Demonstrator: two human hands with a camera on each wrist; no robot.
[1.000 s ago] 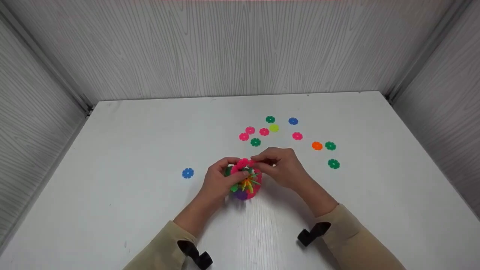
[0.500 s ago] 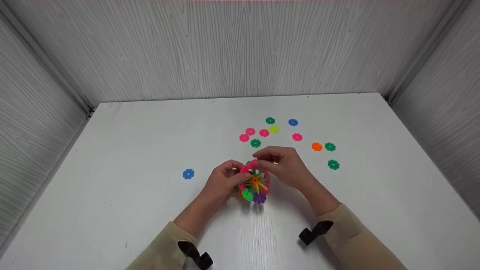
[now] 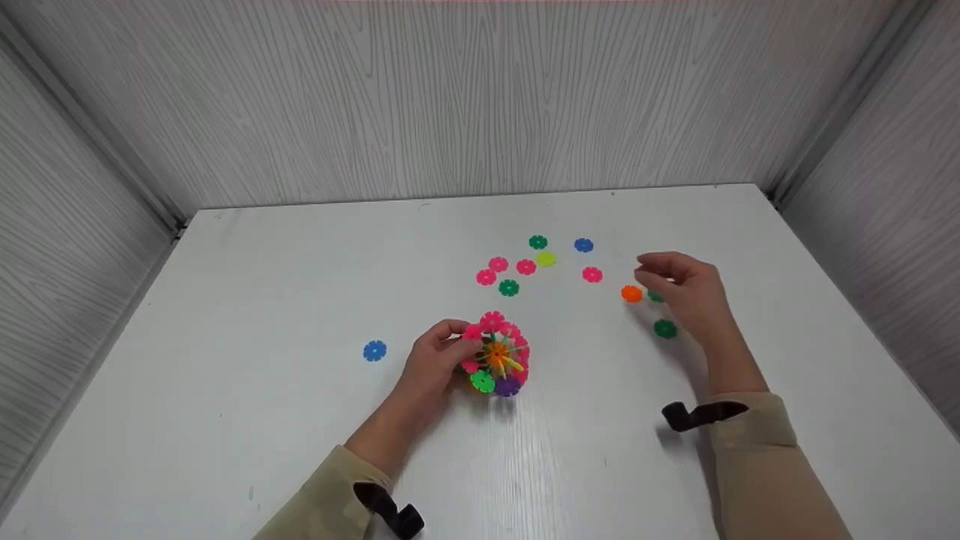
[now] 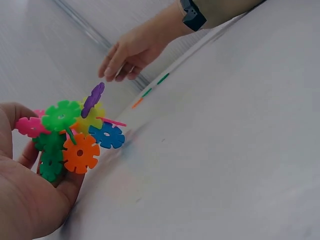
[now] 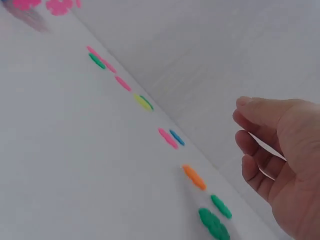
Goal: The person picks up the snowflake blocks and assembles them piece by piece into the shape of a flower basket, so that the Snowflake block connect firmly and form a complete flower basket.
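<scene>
My left hand (image 3: 435,367) grips a ball-like cluster of interlocking plastic flower discs (image 3: 511,334). Pink discs ring its top, and orange and yellow ones stick out at its middle. In the left wrist view the cluster's underside shows an orange disc (image 4: 81,152), a blue disc (image 4: 107,135), a purple disc (image 4: 93,99) and green ones. My right hand (image 3: 690,296) hovers over the right side of the table, fingers loosely bent with nothing between them. Near it lie an orange disc (image 3: 631,294) and two dark green discs, one (image 3: 664,328) below the other, which the hand partly covers.
Several loose discs lie flat toward the table's back: pink (image 3: 526,267), green (image 3: 509,288), yellow (image 3: 546,259) and blue (image 3: 583,245). A lone blue disc (image 3: 375,350) lies left of my left hand. Wood-grain panels (image 3: 480,97) enclose the white table (image 3: 262,300) at back and sides.
My right hand has left the cluster and moved right to above the orange and green discs. The left hand has turned the cluster slightly; a pink disc now stands at its top.
</scene>
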